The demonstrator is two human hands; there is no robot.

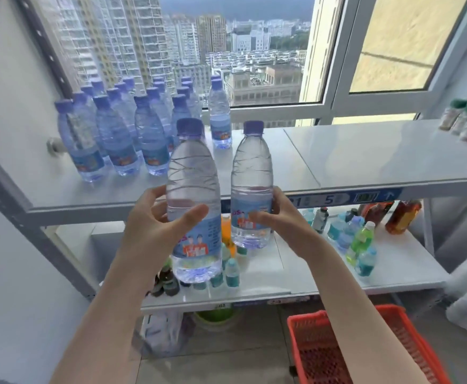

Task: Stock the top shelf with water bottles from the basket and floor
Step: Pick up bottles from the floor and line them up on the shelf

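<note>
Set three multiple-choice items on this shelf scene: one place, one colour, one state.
1. The red basket stands: A on a chair; B on the floor; C on a table.
2. The cap of the bottle in the left hand is: A green; B purple; C white.
3. The right hand: A lies flat, empty; B is an empty fist; C grips a second bottle.
Answers: B, floor tiles show beside it; B, the cap shows purple; C, its fingers curl round the bottle.
</note>
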